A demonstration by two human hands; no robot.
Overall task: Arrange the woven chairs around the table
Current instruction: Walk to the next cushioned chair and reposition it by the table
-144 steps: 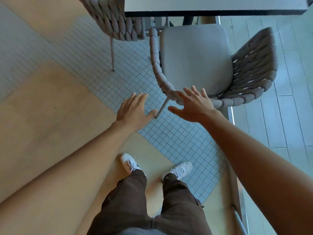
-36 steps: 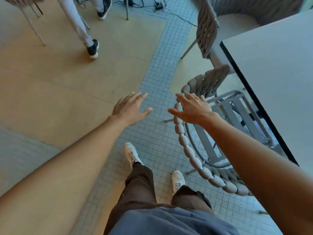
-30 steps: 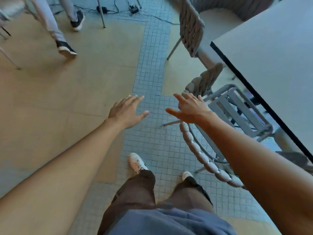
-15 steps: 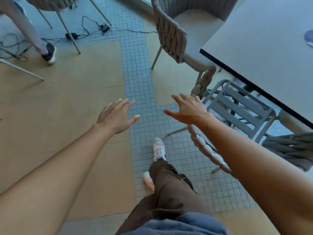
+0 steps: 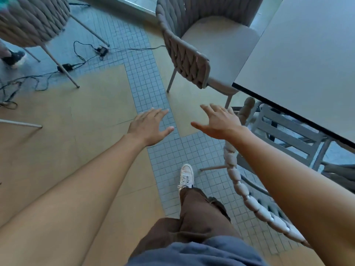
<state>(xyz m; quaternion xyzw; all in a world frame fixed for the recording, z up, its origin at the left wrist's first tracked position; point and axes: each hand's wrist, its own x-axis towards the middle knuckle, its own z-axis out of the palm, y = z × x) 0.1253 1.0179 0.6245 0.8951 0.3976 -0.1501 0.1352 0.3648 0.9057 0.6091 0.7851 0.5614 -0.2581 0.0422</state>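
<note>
Both hands are hanging empty with fingers spread, left hand (image 5: 148, 127) over bare floor, right hand (image 5: 219, 122) nearer the far chair (image 5: 194, 54), which is sitting ahead-right, seat tucked against the table (image 5: 307, 64) corner

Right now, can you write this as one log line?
left hand open, empty | right hand open, empty | cushioned chair at table
</note>
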